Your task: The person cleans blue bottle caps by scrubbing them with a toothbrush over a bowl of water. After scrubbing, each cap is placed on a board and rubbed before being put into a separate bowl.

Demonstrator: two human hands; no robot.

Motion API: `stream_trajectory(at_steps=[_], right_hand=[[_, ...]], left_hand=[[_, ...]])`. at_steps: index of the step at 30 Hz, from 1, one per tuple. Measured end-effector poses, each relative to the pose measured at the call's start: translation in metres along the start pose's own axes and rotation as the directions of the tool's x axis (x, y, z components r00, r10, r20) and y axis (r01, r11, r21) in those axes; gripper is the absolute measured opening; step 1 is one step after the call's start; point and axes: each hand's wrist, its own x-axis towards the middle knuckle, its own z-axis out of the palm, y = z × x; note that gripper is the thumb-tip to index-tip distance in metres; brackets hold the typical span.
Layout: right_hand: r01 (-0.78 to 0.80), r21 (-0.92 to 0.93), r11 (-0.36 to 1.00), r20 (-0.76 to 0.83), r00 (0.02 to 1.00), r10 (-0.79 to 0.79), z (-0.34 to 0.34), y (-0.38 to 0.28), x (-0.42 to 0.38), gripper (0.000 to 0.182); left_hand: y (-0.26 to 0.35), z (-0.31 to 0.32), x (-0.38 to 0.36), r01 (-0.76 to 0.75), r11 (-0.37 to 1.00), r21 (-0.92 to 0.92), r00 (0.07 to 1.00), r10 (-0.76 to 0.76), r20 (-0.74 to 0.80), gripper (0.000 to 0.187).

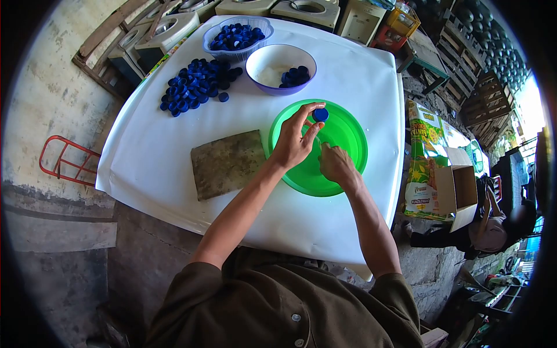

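Observation:
My left hand (294, 139) is over the green basin (361, 124), pinching a round blue cap (320, 115) between thumb and fingertips. Close beside it, my right hand (339, 165) is closed above the same basin; a thin pale thing seems to stick out of its fingers toward the left hand, too small to name. Behind the basin stands a white bowl (267, 55) with a purple outside, holding several blue caps (296, 76) and some whitish stuff. A heap of blue caps (194, 87) lies loose on the white table cover (139, 145).
A pale purple basket (264, 43) full of blue caps stands at the back. Left of the basin lies a worn stone-like slab (227, 162). To the right are a cardboard box (458, 188) and a person (493, 226). A red metal frame (58, 156) leans at the left wall.

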Motion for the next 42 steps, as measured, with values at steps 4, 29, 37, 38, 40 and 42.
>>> stream_trajectory(at_steps=[4, 29, 37, 38, 40, 42], right_hand=[[0.0, 0.037, 0.999, -0.138, 0.99, 0.005, -0.019, -0.015, -0.01, 0.026], [-0.085, 0.129, 0.988, -0.277, 0.953, 0.118, -0.048, -0.028, -0.055, 0.025], [-0.024, 0.04, 0.999, -0.164, 0.986, 0.031, -0.042, -0.018, -0.048, 0.023], [0.01, 0.017, 1.0, -0.146, 0.989, -0.008, -0.042, -0.016, -0.046, 0.022], [-0.033, 0.048, 0.998, -0.146, 0.988, 0.04, -0.047, -0.02, -0.046, 0.023], [-0.072, 0.086, 0.994, -0.18, 0.98, 0.086, -0.052, -0.024, -0.048, 0.025]], left_hand=[[-0.001, -0.002, -0.001, 0.019, 1.0, 0.016, 1.0, -0.019, -0.006, 0.037], [-0.018, -0.006, 0.007, 0.16, 0.986, -0.053, 0.967, -0.167, -0.192, 0.031], [-0.017, -0.009, 0.008, 0.308, 0.901, -0.307, 0.925, -0.359, -0.125, 0.034], [-0.017, -0.01, 0.008, 0.312, 0.899, -0.307, 0.924, -0.363, -0.122, 0.034], [-0.015, -0.012, 0.008, 0.32, 0.895, -0.31, 0.921, -0.371, -0.121, 0.036], [-0.016, -0.011, 0.008, 0.33, 0.881, -0.339, 0.91, -0.392, -0.135, 0.035]])
